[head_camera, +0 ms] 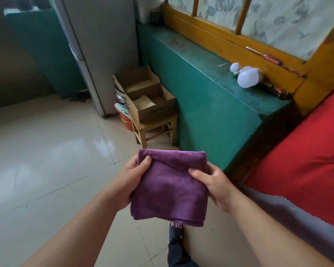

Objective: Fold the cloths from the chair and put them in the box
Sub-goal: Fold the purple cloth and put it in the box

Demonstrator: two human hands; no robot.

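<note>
- Purple cloth (pixel 170 187): folded to a compact square, held in the air above the tiled floor (pixel 46 151), fold edge uppermost, loose edges hanging below; held flat, probably to keep the layers from slipping apart.
- Left hand (pixel 132 180): grasping the cloth's upper left corner, thumb pressed on the front face, remaining fingers hidden behind the fabric.
- Right hand (pixel 214 182): grasping the right edge, thumb laid across the front, other fingers curled behind; matching grips on both sides likely meant to hold the fold square.
- Cardboard box (pixel 150 101): open-topped, set on a small wooden stool (pixel 154 130) against the green ledge (pixel 210 89), well apart from the cloth and ahead of it; pale material visible inside, nature unclear.
- Stage, as judged: folding seemingly complete, transfer to the box not yet made.
- Chair named in the task: not identifiable here.
- Surroundings: white bulbs (pixel 246 76) on the ledge below a yellow window frame (pixel 229 43); red cushion (pixel 307 160) at right; grey refrigerator (pixel 102 45) behind the box.
</note>
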